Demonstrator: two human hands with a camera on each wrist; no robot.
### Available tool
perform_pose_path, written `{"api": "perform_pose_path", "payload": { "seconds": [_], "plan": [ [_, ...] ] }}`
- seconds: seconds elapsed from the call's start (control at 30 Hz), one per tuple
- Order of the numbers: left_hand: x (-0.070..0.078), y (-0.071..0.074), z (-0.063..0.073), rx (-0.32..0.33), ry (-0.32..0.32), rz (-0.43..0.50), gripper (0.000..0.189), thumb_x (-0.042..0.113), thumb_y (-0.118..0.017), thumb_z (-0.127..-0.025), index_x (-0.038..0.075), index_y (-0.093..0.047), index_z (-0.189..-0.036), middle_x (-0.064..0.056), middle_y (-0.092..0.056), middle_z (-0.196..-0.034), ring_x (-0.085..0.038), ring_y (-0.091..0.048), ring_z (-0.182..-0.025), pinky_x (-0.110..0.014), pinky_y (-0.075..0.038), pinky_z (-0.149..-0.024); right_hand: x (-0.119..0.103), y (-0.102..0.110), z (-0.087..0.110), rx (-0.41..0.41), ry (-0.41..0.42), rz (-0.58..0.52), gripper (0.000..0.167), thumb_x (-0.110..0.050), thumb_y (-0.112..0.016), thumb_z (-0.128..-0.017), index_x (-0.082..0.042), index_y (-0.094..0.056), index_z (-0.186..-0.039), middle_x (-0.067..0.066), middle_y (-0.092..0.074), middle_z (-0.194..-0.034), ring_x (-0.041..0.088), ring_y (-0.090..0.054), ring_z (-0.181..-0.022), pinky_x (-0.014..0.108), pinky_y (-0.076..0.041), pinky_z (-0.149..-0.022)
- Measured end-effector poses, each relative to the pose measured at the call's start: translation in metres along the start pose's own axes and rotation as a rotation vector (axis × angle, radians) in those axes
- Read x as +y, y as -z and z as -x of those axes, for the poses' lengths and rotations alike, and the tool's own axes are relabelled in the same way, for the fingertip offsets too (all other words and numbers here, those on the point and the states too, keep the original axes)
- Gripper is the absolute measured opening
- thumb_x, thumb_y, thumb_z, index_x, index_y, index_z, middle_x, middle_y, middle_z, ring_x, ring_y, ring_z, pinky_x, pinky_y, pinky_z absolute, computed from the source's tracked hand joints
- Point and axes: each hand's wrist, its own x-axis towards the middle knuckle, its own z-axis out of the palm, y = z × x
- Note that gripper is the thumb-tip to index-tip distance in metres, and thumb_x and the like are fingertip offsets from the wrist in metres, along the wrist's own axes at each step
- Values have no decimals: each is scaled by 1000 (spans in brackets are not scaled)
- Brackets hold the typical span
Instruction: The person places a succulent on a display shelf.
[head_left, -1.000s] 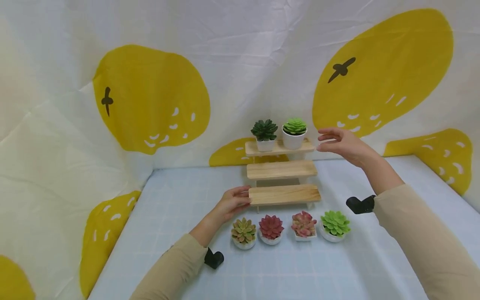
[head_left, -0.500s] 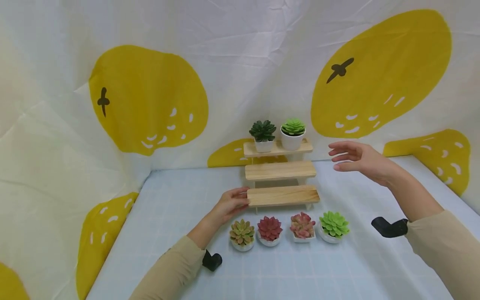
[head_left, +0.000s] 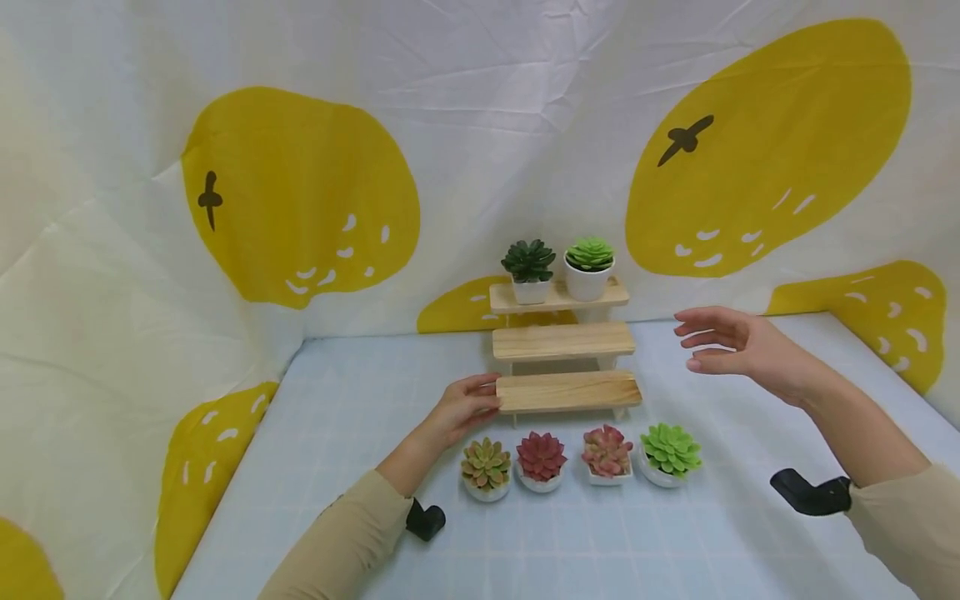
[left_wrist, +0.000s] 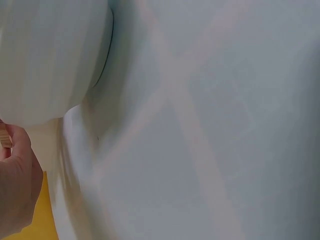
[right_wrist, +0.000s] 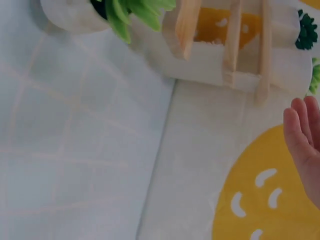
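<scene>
My left hand (head_left: 462,408) pinches the left end of the lowest board of a three-step wooden stand (head_left: 570,390); the left wrist view shows the board's end (left_wrist: 5,137) between thumb and fingers. A dark green succulent (head_left: 529,262) in a white pot and a bright green succulent (head_left: 588,253) in a round white pot stand on the top step. Right of the stand, my right hand (head_left: 750,348) is in the air with loosely bent fingers, holding nothing. In the right wrist view it shows at the edge, apart from the stand.
Before the stand sit a yellowish succulent (head_left: 487,465), a dark red one (head_left: 541,457), a pink one (head_left: 607,452) and a light green one (head_left: 671,450), all in white pots. A white cloth (head_left: 480,125) with yellow fruit prints hangs behind the pale checked table (head_left: 570,550).
My right hand has moved away from beside the top step, to the right and lower. My left hand stays at the lowest board, and the pots have not moved.
</scene>
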Motion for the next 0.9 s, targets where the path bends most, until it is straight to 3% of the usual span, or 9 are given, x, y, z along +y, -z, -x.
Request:
{"api": "perform_pose_path", "payload": {
  "seconds": [0.3, 0.47, 0.73, 0.9],
  "plan": [
    [3, -4, 2, 15, -8, 9, 48, -11, -57, -84, -4, -49, -131, -22, -55, -122, -18, -58, -92, -29, -51, -77, 31, -3, 32, -32, 5, -63, 50, -3, -61, -88, -7, -42, -134, -11, -57, -117, 4, -56, -102, 25, -52, -78],
    [3, -4, 1, 29, -14, 0, 48, -11, -58, -84, -4, -49, -130, -24, -54, -123, -20, -57, -95, -32, -51, -83, 43, -10, 43, -79, 9, -123, 51, 0, -59, -88, -4, -41, -135, -11, -56, -120, 6, -56, -104, 26, -52, -80],
    [0, -2, 4, 28, -12, -18, 48, -10, -57, -85, -4, -48, -132, -25, -51, -127, -22, -56, -99, -38, -47, -91, 65, -30, 49, -111, -68, -176, 57, -2, -64, -85, -3, -38, -136, -10, -55, -120, 11, -55, -106, 28, -51, -81],
    [0, -3, 3, 26, -9, -10, 48, -10, -58, -85, -4, -48, -132, -25, -50, -128, -22, -56, -100, -38, -47, -91, 73, -36, 50, -182, -74, -173, 61, -3, -65, -84, -1, -36, -138, 6, -51, -128, 13, -53, -110, 24, -48, -86]
  ]
}}
